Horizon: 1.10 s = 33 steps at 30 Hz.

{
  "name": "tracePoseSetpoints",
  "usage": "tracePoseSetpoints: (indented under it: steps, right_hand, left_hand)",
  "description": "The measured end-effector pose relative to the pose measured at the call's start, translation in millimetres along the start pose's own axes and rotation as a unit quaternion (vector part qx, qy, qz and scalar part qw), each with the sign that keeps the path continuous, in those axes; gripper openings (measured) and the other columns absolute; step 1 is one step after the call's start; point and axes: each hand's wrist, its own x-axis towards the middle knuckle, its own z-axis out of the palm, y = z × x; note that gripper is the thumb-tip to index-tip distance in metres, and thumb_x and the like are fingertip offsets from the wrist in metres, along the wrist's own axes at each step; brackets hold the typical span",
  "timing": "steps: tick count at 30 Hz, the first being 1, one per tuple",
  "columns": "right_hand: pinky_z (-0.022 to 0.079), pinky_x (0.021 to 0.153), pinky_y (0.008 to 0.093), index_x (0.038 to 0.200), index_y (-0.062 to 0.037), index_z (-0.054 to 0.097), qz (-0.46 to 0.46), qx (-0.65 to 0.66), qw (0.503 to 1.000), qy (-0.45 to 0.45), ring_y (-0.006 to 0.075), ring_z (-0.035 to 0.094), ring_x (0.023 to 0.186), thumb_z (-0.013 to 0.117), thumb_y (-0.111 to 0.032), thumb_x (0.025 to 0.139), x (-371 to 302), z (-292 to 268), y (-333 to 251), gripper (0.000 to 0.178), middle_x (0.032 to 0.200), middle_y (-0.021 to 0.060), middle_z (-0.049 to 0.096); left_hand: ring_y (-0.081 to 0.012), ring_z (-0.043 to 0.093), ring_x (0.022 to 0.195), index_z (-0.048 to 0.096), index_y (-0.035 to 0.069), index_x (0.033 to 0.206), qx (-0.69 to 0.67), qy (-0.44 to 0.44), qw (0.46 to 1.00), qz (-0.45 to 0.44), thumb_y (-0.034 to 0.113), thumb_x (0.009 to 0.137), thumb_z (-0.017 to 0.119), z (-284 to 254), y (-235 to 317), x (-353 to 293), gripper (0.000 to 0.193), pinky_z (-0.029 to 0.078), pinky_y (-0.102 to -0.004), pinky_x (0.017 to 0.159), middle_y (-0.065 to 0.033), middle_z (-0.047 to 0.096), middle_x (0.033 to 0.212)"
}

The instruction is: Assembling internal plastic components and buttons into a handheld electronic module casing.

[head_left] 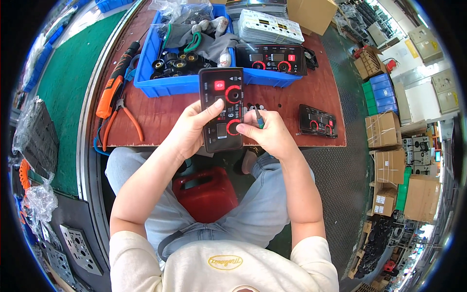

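Note:
My left hand (190,127) is closed on a black control panel (230,113) with red rings, a red square and white print, its thumb lying across the face. The panel stands on end above my lap, at the table's front edge. At its right edge is my right hand (273,135), thumb against the panel by the lower ring. Between those fingers sits a slim dark tool (259,118) with a blue-green part; its exact kind is unclear. Small white-and-dark pieces (254,106) lie on the table just behind the right hand.
A blue bin (165,87) holds black knobs (181,63) and grey gloves (209,44). Another panel (270,59) leans by it, near stacked white plates (267,27). More panels (317,120) lie right. An orange electric screwdriver (114,87) and orange-handled pliers (121,112) lie left.

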Motion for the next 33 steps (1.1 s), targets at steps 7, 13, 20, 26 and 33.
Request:
tracePoseSetpoints:
  steps: [7,13,20,26,33]
  right_hand:
    - [0.045,0.061,0.0296,0.082,0.001,0.066,-0.026,-0.04,0.997,0.055,0.0114,0.054,0.063,0.072,-0.015,0.08,-0.7,-1.2,-2.3,0.017,0.066,0.0058,0.061]
    - [0.047,0.062,0.0351,0.092,-0.0013,0.059,-0.1,-0.157,0.975,0.123,0.0238,0.061,0.068,0.069,-0.026,0.084,-1.5,8.1,-0.5,0.028,0.077,0.0135,0.064]
    - [0.047,0.058,0.0406,0.089,-0.0071,0.053,-0.189,-0.402,0.878,0.179,0.0285,0.061,0.071,0.057,-0.021,0.091,-8.7,14.7,-12.1,0.015,0.074,0.008,0.06]
    - [0.048,0.056,0.0374,0.083,-0.0076,0.056,-0.217,-0.45,0.846,0.187,0.0243,0.061,0.071,0.06,-0.018,0.087,-4.7,23.5,-12.2,0.012,0.072,0.0058,0.061]
    - [0.049,0.057,0.0403,0.079,-0.0073,0.057,-0.184,-0.484,0.835,0.188,0.0276,0.063,0.072,0.06,-0.014,0.085,0.2,28.0,-8.6,0.009,0.072,0.0087,0.062]
  left_hand:
    - [-0.0135,0.064,0.095,0.062,0.004,0.111,0.091,-0.049,0.993,-0.064,0.014,0.085,0.071,-15.5,-5.9,-0.9,0.029,0.053,-0.0306,0.082,-0.006,0.067,0.104]
    - [-0.0127,0.063,0.095,0.063,0.004,0.111,0.089,-0.038,0.995,0.02,0.009,0.089,0.065,-17.4,-19.4,6.0,0.023,0.052,-0.0298,0.083,-0.0055,0.067,0.104]
    - [-0.014,0.064,0.093,0.063,0.002,0.109,0.059,0.006,0.998,0.019,0.009,0.091,0.061,-17.2,-16.2,6.5,0.019,0.053,-0.0317,0.084,-0.0067,0.067,0.103]
    - [-0.0144,0.065,0.088,0.064,0.001,0.107,0.06,-0.002,0.997,0.053,0.01,0.093,0.059,-15.7,-23.8,6.9,0.017,0.055,-0.0317,0.081,-0.0067,0.067,0.1]
    - [-0.0118,0.061,0.095,0.064,-0.001,0.106,0.217,0.023,0.97,0.107,0.006,0.094,0.056,-7.0,-34.9,10.4,0.016,0.049,-0.028,0.086,-0.0042,0.068,0.1]
